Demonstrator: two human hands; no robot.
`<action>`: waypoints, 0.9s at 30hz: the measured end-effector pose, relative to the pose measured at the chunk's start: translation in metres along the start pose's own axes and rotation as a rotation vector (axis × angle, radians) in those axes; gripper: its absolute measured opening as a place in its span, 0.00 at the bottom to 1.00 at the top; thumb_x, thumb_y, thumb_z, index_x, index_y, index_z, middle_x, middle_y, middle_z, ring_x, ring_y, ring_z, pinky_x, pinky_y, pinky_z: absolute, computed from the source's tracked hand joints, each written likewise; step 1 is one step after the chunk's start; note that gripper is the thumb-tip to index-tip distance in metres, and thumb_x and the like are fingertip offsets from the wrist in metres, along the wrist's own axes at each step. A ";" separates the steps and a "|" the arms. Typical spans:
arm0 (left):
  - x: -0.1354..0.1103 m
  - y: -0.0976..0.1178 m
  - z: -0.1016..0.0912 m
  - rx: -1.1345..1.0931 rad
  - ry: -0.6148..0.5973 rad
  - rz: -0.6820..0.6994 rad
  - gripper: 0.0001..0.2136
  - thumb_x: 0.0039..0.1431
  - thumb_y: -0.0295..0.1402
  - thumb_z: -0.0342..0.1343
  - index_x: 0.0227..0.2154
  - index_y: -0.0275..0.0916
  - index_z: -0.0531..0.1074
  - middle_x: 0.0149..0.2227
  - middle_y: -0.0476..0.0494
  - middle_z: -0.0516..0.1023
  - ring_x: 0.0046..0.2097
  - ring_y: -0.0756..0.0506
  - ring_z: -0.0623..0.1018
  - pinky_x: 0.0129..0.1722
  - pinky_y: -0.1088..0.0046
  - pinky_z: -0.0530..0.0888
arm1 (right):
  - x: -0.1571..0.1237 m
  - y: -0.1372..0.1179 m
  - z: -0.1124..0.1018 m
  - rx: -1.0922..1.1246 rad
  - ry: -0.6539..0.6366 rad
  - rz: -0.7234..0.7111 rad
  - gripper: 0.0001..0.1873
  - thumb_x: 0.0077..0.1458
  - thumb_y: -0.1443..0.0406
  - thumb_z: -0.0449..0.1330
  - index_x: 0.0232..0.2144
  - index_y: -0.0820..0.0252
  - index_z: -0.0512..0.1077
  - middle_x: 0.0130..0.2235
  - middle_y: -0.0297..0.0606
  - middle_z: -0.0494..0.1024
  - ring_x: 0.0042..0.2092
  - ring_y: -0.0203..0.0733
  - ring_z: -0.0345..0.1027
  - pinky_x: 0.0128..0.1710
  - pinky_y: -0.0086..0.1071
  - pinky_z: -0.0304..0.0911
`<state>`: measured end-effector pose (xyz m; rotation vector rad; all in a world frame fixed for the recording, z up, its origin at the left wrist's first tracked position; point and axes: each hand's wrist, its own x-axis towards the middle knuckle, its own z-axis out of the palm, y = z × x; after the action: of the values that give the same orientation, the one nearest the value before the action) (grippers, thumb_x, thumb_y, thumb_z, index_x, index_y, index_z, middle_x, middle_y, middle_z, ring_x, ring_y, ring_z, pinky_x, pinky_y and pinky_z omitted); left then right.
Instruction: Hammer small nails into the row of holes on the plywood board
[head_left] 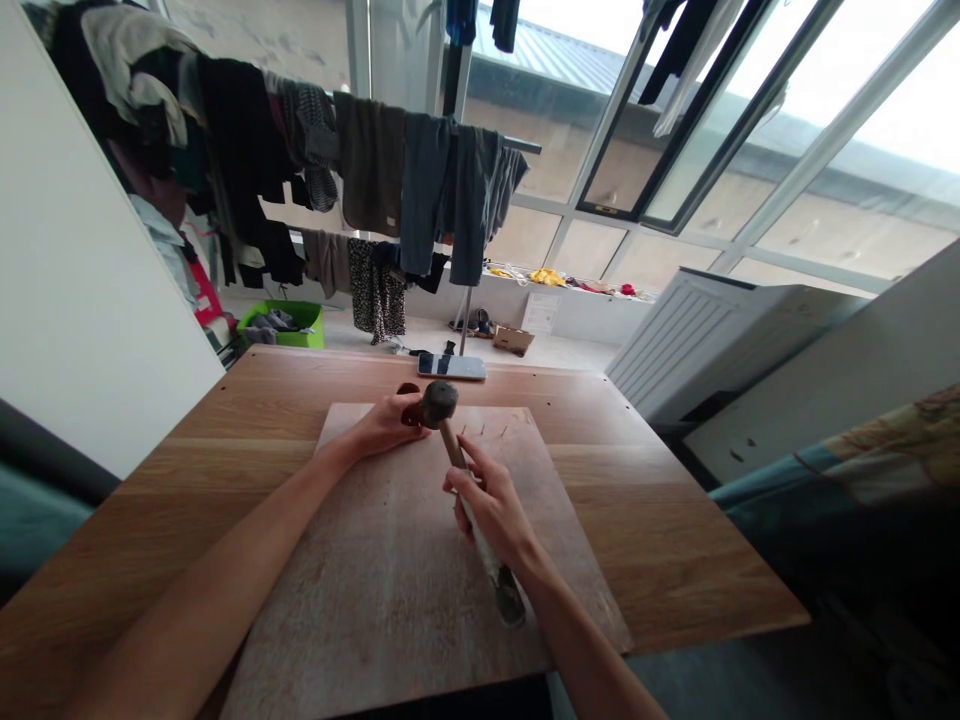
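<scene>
My right hand [487,495] is wrapped round the wooden handle of a hammer [452,440]. The hammer's dark, rounded head is raised at the far end, close beside my left hand [386,425]. Between my left fingers is a dark reddish-brown object [409,413] with rounded ends; its kind is unclear, as the fingers and the hammer head partly cover it. Under both hands lies a worn wooden board [375,560]. Several thin nails [482,432] stick up near its far edge, just right of the hammer head, some of them leaning.
The board rests on a wood-grain table [660,540], with a phone [451,367] near its far edge. Beyond are a rack of hanging clothes [371,160], a green basket [304,325] and a small cardboard box [513,341]. A white ribbed panel [675,330] stands to the right.
</scene>
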<state>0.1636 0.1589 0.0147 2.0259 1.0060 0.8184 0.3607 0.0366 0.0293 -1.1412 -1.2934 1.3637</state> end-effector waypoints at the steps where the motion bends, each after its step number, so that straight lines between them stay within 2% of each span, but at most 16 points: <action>1: 0.000 0.000 0.000 0.016 0.006 0.004 0.12 0.50 0.36 0.61 0.36 0.35 0.72 0.30 0.50 0.72 0.30 0.50 0.71 0.30 0.76 0.67 | 0.000 0.000 0.000 -0.002 -0.004 0.003 0.33 0.57 0.60 0.58 0.64 0.58 0.61 0.31 0.30 0.73 0.15 0.26 0.60 0.09 0.21 0.54; 4: 0.001 0.001 -0.002 0.049 0.011 0.001 0.13 0.49 0.35 0.61 0.37 0.36 0.70 0.31 0.49 0.72 0.31 0.49 0.71 0.30 0.75 0.67 | -0.001 -0.002 -0.002 0.005 -0.015 0.004 0.32 0.56 0.60 0.59 0.63 0.58 0.62 0.31 0.30 0.73 0.14 0.26 0.59 0.09 0.21 0.54; 7: 0.003 0.010 -0.011 0.045 -0.108 -0.051 0.19 0.49 0.37 0.62 0.43 0.36 0.67 0.34 0.47 0.73 0.33 0.47 0.73 0.32 0.73 0.70 | -0.003 -0.007 -0.005 0.045 -0.002 0.011 0.32 0.55 0.60 0.60 0.61 0.59 0.64 0.30 0.29 0.72 0.14 0.26 0.59 0.08 0.21 0.53; 9: 0.002 0.024 -0.017 0.123 -0.165 -0.080 0.22 0.49 0.39 0.62 0.45 0.37 0.66 0.37 0.45 0.72 0.35 0.47 0.74 0.34 0.72 0.71 | -0.003 -0.011 -0.009 0.089 0.063 -0.024 0.33 0.55 0.58 0.60 0.61 0.59 0.63 0.29 0.28 0.71 0.14 0.27 0.58 0.08 0.22 0.54; 12: -0.002 0.054 -0.017 0.307 -0.217 -0.009 0.14 0.52 0.38 0.60 0.40 0.38 0.68 0.41 0.44 0.70 0.37 0.47 0.73 0.37 0.71 0.71 | -0.003 -0.016 -0.015 0.130 0.220 -0.109 0.30 0.56 0.57 0.59 0.60 0.58 0.64 0.29 0.28 0.70 0.15 0.27 0.57 0.09 0.23 0.54; 15: -0.008 0.080 0.002 0.406 -0.402 0.079 0.09 0.52 0.33 0.59 0.36 0.39 0.71 0.41 0.45 0.70 0.38 0.46 0.72 0.39 0.71 0.69 | -0.003 -0.020 -0.020 0.140 0.320 -0.143 0.23 0.57 0.57 0.58 0.54 0.57 0.67 0.29 0.28 0.69 0.16 0.27 0.57 0.09 0.22 0.53; 17: -0.012 0.089 0.022 0.474 -0.486 0.090 0.08 0.50 0.31 0.60 0.35 0.40 0.73 0.42 0.45 0.71 0.39 0.45 0.72 0.39 0.70 0.69 | -0.002 -0.020 -0.023 0.141 0.336 -0.146 0.20 0.57 0.58 0.57 0.51 0.57 0.68 0.29 0.28 0.68 0.16 0.27 0.57 0.10 0.22 0.54; 19: -0.014 0.090 0.040 0.526 -0.516 0.104 0.05 0.50 0.29 0.60 0.32 0.39 0.73 0.43 0.44 0.72 0.40 0.44 0.73 0.40 0.69 0.69 | -0.002 -0.021 -0.024 0.135 0.336 -0.152 0.19 0.57 0.58 0.57 0.49 0.56 0.68 0.29 0.27 0.68 0.16 0.27 0.57 0.10 0.23 0.54; 21: -0.013 0.088 0.049 0.556 -0.520 0.128 0.03 0.50 0.28 0.59 0.29 0.39 0.73 0.44 0.43 0.72 0.40 0.44 0.73 0.40 0.69 0.70 | -0.002 -0.021 -0.023 0.120 0.326 -0.153 0.17 0.57 0.58 0.57 0.48 0.57 0.68 0.29 0.27 0.68 0.15 0.27 0.56 0.10 0.23 0.54; 24: -0.011 0.085 0.040 0.587 -0.505 0.103 0.02 0.49 0.27 0.58 0.27 0.39 0.72 0.38 0.44 0.75 0.37 0.45 0.73 0.38 0.70 0.69 | -0.002 -0.021 -0.021 0.111 0.311 -0.131 0.16 0.57 0.57 0.57 0.45 0.58 0.69 0.28 0.28 0.69 0.15 0.27 0.55 0.10 0.22 0.53; 27: -0.008 0.078 0.010 0.598 -0.438 -0.011 0.02 0.49 0.27 0.57 0.27 0.39 0.72 0.29 0.46 0.74 0.32 0.45 0.72 0.32 0.71 0.67 | -0.003 -0.020 -0.019 0.135 0.305 -0.124 0.17 0.56 0.57 0.58 0.45 0.58 0.70 0.30 0.29 0.70 0.15 0.27 0.56 0.09 0.22 0.53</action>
<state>0.1975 0.1148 0.0706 2.5374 1.0782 0.0329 0.3805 0.0375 0.0491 -1.1080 -1.0200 1.1189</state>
